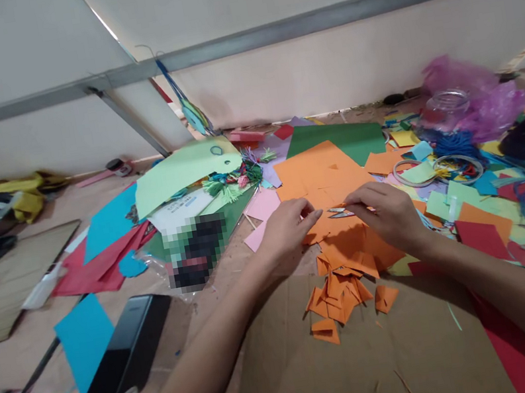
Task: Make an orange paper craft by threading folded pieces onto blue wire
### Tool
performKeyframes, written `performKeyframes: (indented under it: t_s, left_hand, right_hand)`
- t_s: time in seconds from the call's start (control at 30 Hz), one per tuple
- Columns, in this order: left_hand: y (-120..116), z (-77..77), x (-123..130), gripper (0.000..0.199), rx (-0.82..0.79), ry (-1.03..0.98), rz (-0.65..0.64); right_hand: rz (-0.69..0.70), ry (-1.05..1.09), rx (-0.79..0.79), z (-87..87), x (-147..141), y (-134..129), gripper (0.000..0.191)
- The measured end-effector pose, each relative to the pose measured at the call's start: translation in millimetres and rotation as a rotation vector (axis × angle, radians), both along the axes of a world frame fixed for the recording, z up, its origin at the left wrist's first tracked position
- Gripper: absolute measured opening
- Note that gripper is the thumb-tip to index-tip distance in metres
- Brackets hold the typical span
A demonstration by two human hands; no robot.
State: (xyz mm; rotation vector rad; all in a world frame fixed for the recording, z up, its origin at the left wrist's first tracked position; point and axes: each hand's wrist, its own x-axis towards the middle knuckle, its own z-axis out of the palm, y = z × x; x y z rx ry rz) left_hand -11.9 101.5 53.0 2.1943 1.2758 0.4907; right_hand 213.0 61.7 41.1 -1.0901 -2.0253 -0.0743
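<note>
My right hand (pixel 389 212) is closed round a small pair of scissors (pixel 338 212), their slim metal blades pointing left, slightly apart. Facing them, my left hand (pixel 290 225) has thumb and fingertips pressed together; whatever they pinch is too small or hidden to make out. Both hands are over large orange paper sheets (pixel 316 171). Just below lies a heap of small cut orange paper pieces (pixel 339 294), partly on a brown cardboard sheet (pixel 291 366).
Coloured papers and scraps crowd the right, near a tape ring (pixel 459 170) and a purple plastic bag (pixel 477 93). Yarn tassels (pixel 239 177) lie behind my left hand. A black box-shaped device (pixel 128 343) rests beside blue paper (pixel 84 333) at left. A pale wall rises behind.
</note>
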Motion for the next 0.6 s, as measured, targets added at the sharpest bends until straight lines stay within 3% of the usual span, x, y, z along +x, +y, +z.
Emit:
performKeyframes:
  t_s: [0.1, 0.23, 0.4, 0.6]
  left_hand:
    - [3.5, 0.0, -8.4, 0.033, 0.066, 0.270, -0.079]
    - [0.0, -4.7, -10.8, 0.046, 0.118, 0.398, -0.212]
    - [1.0, -10.6, -10.4, 0.040, 0.105, 0.346, -0.201]
    - [4.9, -13.3, -9.6, 0.019, 0.033, 0.169, -0.109]
  right_hand:
    - [0.007, 0.081, -0.109, -1.1, 2.3, 2.2, 0.012]
    - [-0.003, 0.185, -0.198, -2.9, 3.9, 3.8, 0.010]
    - [0.004, 0.326, -0.319, -4.7, 4.6, 6.5, 0.007]
    - [0.075, 0.517, -0.577, -9.9, 2.6, 8.2, 0.018]
